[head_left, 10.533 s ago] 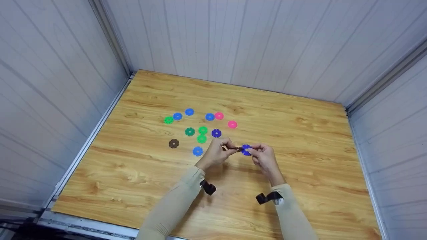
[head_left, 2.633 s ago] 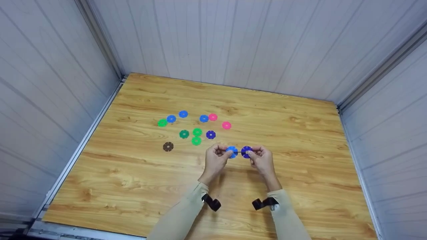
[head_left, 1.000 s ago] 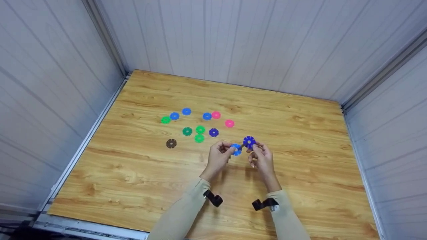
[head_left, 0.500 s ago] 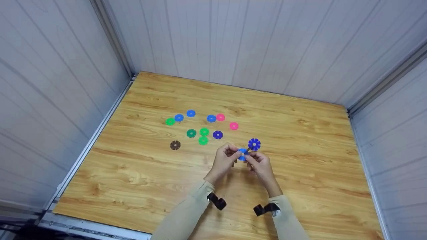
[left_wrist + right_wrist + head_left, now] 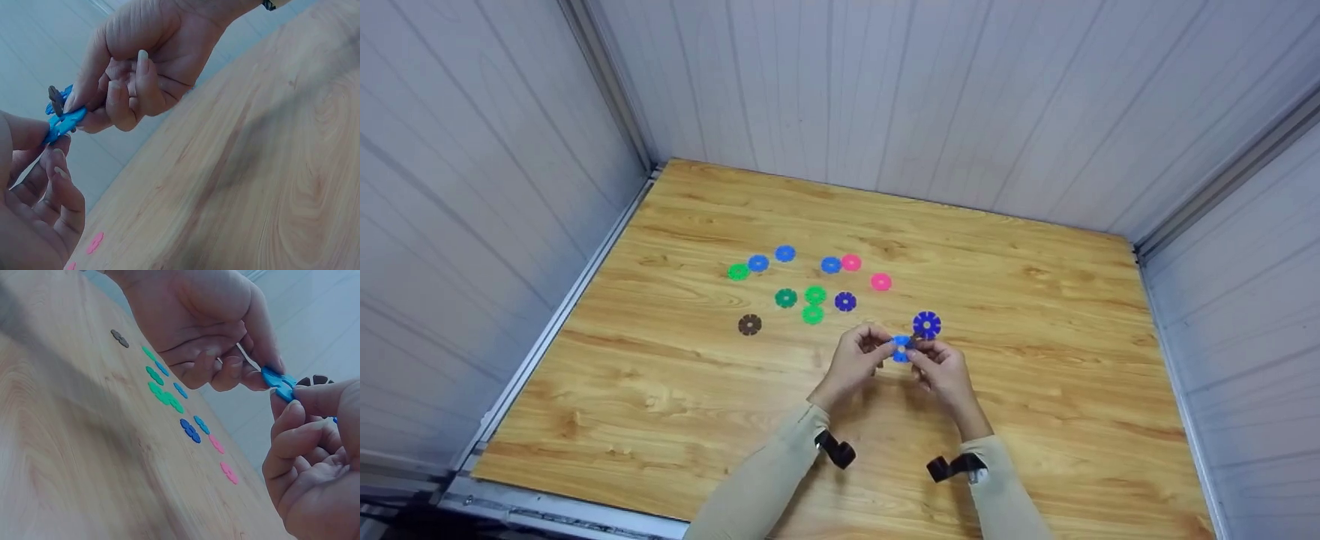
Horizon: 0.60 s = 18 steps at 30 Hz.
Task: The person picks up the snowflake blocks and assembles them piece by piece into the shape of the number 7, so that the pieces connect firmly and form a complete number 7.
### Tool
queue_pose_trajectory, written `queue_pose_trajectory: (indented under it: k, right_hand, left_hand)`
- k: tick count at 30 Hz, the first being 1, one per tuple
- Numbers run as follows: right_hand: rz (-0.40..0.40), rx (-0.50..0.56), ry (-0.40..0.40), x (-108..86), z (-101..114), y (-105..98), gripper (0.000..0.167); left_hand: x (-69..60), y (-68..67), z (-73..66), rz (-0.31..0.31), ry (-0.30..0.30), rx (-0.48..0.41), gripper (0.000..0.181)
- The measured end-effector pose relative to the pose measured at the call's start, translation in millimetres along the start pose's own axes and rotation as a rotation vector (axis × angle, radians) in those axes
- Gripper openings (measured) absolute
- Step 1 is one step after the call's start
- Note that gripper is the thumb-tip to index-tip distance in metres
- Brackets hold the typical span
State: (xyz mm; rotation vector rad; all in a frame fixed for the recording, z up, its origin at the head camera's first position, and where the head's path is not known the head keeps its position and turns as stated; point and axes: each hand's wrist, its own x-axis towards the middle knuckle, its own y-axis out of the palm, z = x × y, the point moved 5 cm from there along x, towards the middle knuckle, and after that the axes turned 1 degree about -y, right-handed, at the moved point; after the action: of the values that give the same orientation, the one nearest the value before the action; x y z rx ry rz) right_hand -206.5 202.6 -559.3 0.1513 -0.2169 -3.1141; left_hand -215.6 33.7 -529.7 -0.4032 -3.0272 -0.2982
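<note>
Three slotted plastic snowflake discs are joined in a small chain between the hands: a light blue disc, a brown disc set edgewise, and a dark blue disc. My left hand pinches the light blue disc by its left edge. Thumb and finger of my right hand pinch the right edge of that same disc, beside the brown one. The dark blue disc sticks up beyond the right fingers, untouched. In the left wrist view the brown disc stands across the light blue disc.
Loose discs lie on the wooden table, left of and beyond the hands: several blue and green ones, two pink discs including one apart, a dark blue disc, and a brown disc. White panel walls enclose the back and sides.
The light blue disc left the table and joined the brown and dark blue pair. Within the last second my right hand shifted from the dark blue disc to the light blue one.
</note>
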Motion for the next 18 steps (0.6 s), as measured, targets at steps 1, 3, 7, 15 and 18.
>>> queue_pose_trajectory:
  k: [1, 3, 7, 15, 18]
  right_hand:
    - [0.001, 0.013, -0.004, 0.1, 0, -1, 0.002]
    - [0.000, 0.040, -0.008, -0.2, 0, -3, 0.003]
    - [-0.001, 0.091, -0.011, -1.0, 0, -6, 0.007]
    - [-0.009, 0.129, -0.026, -0.5, 1, -6, 0.005]
    - [-0.024, 0.152, -0.021, -1.0, 0, -6, 0.005]
  left_hand:
    - [0.2, -1.6, -0.4, 0.001, 0.004, 0.008, 0.015]
    - [0.1, -6.1, -1.7, -0.007, 0.013, 0.031, 0.016]
    - [-1.0, -21.6, -2.9, -0.053, 0.022, 0.095, 0.015]
    - [4.6, -68.8, 26.4, -0.166, -0.005, 0.187, 0.012]
    - [4.0, -84.2, 30.5, -0.208, -0.026, 0.210, 0.013]
